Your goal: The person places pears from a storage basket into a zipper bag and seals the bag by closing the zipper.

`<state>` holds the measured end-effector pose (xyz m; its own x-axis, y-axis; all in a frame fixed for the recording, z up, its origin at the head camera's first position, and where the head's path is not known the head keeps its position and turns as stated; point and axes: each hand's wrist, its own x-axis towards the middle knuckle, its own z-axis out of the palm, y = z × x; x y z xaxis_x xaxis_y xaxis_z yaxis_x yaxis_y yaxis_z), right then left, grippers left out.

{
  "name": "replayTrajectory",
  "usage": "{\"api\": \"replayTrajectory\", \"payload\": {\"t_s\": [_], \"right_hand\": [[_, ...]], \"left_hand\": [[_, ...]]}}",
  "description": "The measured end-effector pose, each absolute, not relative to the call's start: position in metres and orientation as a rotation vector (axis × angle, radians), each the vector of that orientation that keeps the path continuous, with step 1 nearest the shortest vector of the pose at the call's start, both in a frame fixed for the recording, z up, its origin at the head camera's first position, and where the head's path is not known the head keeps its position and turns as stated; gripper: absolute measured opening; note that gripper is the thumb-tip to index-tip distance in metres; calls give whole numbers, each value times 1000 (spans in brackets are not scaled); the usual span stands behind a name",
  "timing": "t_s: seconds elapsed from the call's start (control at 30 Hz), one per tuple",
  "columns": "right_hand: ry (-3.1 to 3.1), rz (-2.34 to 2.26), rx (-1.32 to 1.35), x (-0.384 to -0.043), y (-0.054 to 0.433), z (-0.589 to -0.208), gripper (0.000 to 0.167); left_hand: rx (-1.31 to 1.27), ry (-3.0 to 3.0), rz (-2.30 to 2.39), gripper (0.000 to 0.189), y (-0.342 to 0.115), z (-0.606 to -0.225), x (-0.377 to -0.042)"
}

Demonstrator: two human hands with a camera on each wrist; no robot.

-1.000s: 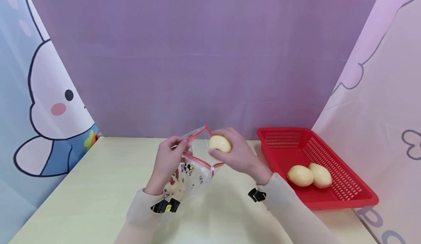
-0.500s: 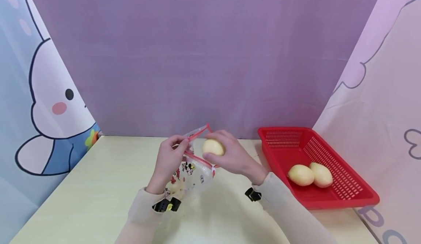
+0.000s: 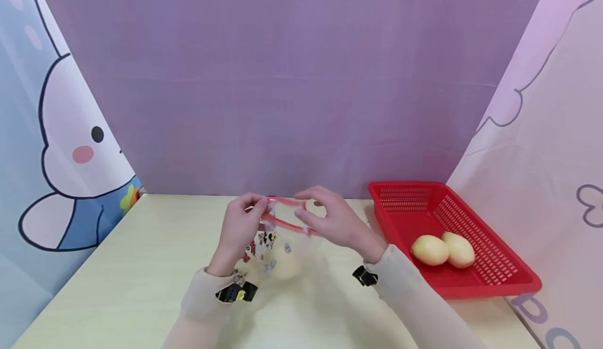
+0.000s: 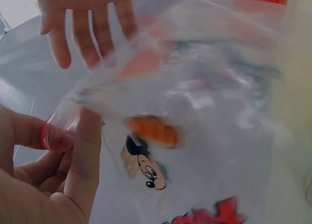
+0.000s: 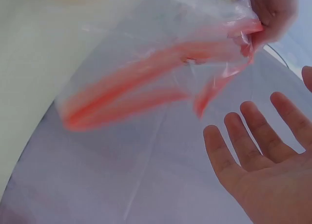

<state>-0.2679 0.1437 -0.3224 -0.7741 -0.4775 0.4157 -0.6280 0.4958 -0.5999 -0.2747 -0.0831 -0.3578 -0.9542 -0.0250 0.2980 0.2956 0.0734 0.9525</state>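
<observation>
My left hand [image 3: 238, 229] pinches the red-edged rim of a clear zip bag [image 4: 214, 151] printed with cartoon figures. In the head view the bag hangs below that hand, its mouth spread apart. Low inside it shows a pale yellow potato [image 3: 286, 265], blurred through the plastic. At the right side of the mouth is my right hand [image 3: 340, 224], holding nothing. Its fingers [image 5: 261, 136] are spread and relaxed in the right wrist view, apart from the red rim. Two more potatoes [image 3: 431, 250] lie side by side in the red basket [image 3: 499, 281].
The red basket stands on the right of the pale tabletop [image 3: 118, 286]. A purple cloth [image 3: 301, 87] closes off the back. Printed curtains [image 3: 85, 192] hang at both sides.
The right hand moved a little left over the bag's mouth and let go of the potato, which dropped into the bag. The bag sags and swings; the left hand keeps its pinch.
</observation>
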Motion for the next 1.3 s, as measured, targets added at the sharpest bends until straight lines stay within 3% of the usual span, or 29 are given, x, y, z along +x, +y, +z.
{"api": "replayTrajectory", "payload": {"t_s": [0.23, 0.63, 0.93, 1.3], "right_hand": [[-2617, 1080, 858, -263, 162, -310, 39], [-2825, 732, 683, -254, 190, -295, 73], [-2867, 430, 668, -260, 205, -296, 87], [-2914, 290, 543, -267, 235, -300, 90]], "left_hand": [[-259, -2131, -1906, 21, -84, -359, -276], [-259, -2151, -1899, 19, -84, -359, -275], [-268, -2160, -1908, 21, -86, -361, -276], [-272, -2162, -1916, 20, -85, -360, -276]]}}
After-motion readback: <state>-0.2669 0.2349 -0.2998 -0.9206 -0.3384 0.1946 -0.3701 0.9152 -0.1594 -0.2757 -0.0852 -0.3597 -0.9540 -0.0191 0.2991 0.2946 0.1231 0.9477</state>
